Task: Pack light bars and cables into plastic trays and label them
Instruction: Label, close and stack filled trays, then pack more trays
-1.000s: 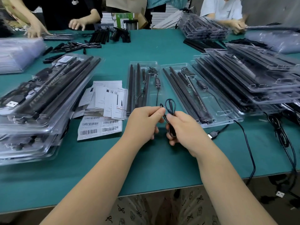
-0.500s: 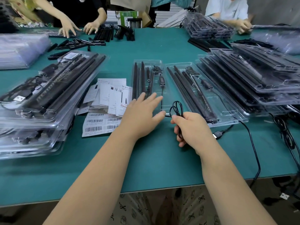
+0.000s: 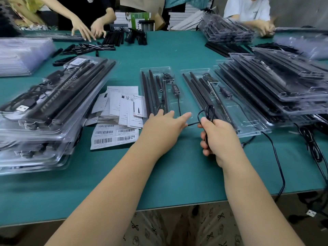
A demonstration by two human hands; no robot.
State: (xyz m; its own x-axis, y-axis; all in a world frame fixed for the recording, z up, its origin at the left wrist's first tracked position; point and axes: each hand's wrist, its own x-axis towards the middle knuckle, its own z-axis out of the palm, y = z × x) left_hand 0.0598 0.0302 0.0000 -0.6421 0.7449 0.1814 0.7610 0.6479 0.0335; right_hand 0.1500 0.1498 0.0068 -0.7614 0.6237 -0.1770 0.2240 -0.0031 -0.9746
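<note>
Mostly green table [image 3: 177,174], crowded: tray stacks [image 3: 44,110], label sheets [image 3: 113,134].

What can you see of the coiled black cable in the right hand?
The coiled cable is thin, black and looks rubber-sheathed, wound into a small bundle of loops. The right hand grips it round the middle, so loops stand up above the fist, over the near end of the right open tray. One strand runs left from the fist towards the left hand, whose fingers lie straight at the middle tray. Its plug ends are hidden.
</note>
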